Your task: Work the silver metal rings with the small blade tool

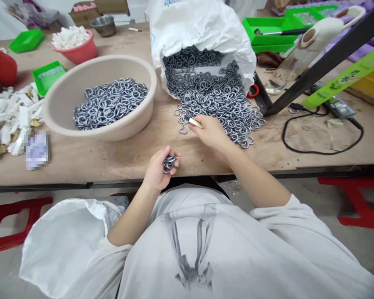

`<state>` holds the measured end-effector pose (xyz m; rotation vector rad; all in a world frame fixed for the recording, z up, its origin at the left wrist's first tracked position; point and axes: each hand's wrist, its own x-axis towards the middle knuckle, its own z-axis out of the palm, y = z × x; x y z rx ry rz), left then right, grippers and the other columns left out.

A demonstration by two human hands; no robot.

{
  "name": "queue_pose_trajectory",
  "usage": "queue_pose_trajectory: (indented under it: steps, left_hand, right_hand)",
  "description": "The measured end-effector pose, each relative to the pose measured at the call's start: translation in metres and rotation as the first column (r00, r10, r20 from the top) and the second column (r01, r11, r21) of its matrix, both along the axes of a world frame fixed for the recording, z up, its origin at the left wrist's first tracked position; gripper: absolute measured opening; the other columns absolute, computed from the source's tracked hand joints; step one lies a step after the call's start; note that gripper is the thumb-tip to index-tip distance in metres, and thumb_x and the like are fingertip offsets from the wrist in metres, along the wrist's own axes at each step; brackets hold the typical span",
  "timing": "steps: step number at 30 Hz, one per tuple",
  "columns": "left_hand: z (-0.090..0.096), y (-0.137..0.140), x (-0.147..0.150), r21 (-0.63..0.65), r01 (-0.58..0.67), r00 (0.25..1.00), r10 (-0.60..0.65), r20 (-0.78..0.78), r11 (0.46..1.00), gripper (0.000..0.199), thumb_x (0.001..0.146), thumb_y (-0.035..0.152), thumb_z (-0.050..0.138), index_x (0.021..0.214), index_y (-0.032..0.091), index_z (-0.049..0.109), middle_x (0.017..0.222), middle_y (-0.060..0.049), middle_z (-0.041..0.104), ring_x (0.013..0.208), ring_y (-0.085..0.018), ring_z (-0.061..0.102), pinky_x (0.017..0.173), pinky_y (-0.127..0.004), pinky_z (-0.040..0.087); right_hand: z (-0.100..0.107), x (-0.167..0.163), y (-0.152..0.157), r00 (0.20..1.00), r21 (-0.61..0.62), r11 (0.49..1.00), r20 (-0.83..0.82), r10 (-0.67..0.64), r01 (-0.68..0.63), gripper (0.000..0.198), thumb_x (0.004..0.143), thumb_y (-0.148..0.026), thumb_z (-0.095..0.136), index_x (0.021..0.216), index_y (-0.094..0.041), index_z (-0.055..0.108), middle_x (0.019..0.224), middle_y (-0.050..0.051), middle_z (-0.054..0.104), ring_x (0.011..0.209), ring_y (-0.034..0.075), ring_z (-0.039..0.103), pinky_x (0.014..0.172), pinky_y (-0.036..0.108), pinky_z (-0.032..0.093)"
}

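Note:
My left hand, at the table's front edge, is closed round a small bunch of dark grey rings. My right hand pinches a short cream-coloured stick at the near left edge of a heap of rings. The tip beyond the stick is too small to make out. That heap spills onto the wooden table from a white sack lying with its mouth towards me. To the left stands a large beige basin, partly filled with similar rings.
White pieces lie at the left, near a green tray and a red bowl. On the right a dark slanted post rises beside a clear bottle and a black cable. An open white bag hangs below the table.

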<state>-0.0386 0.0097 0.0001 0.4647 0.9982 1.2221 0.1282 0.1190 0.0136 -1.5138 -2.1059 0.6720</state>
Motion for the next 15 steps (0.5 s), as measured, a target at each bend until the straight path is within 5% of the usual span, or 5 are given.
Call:
queue_pose_trajectory:
  steps: [4,7,11,15]
  left_hand:
    - [-0.007,0.001,0.011,0.15,-0.037,0.985,0.062,-0.163,0.988,0.047,0.07,0.055,0.082,0.079,0.017,0.056,0.071,0.002,0.058,0.049,-0.004,0.044,0.036,-0.013,0.027]
    - [-0.009,-0.001,0.015,0.233,0.013,0.971,0.043,-0.236,0.972,0.049,0.074,0.063,0.075,0.082,0.017,0.06,0.068,0.003,0.055,0.048,-0.004,0.041,0.038,-0.014,0.027]
    - [-0.011,-0.004,0.016,0.303,-0.02,0.967,0.095,-0.237,0.953,0.053,0.072,0.069,0.073,0.081,0.018,0.06,0.065,0.003,0.054,0.047,-0.006,0.039,0.039,-0.017,0.028]
    - [-0.013,-0.005,0.021,0.349,-0.107,0.947,0.203,-0.249,0.931,0.055,0.07,0.071,0.073,0.086,0.02,0.062,0.066,0.002,0.056,0.049,-0.007,0.04,0.041,-0.019,0.03]
  right_hand:
    - [0.002,0.0,-0.037,0.774,-0.21,0.913,-0.613,0.157,-0.351,0.032,0.087,-0.048,0.063,0.079,-0.017,0.063,0.078,0.001,0.064,0.075,0.014,0.055,0.071,0.026,0.042]
    - [0.001,-0.001,-0.057,0.647,-0.328,0.806,-0.757,0.088,-0.494,0.041,0.08,-0.058,0.07,0.076,-0.018,0.06,0.063,-0.004,0.051,0.059,0.009,0.044,0.056,0.022,0.037]
    - [-0.002,-0.007,-0.069,0.553,-0.469,0.695,-0.824,-0.124,-0.544,0.047,0.075,-0.062,0.073,0.077,-0.021,0.052,0.053,-0.012,0.027,0.044,0.005,0.017,0.039,0.021,0.014]
    - [-0.006,-0.021,-0.08,0.48,-0.457,0.765,-0.849,-0.222,-0.454,0.053,0.072,-0.069,0.073,0.077,-0.023,0.048,0.053,-0.012,0.026,0.043,0.005,0.015,0.038,0.021,0.012]
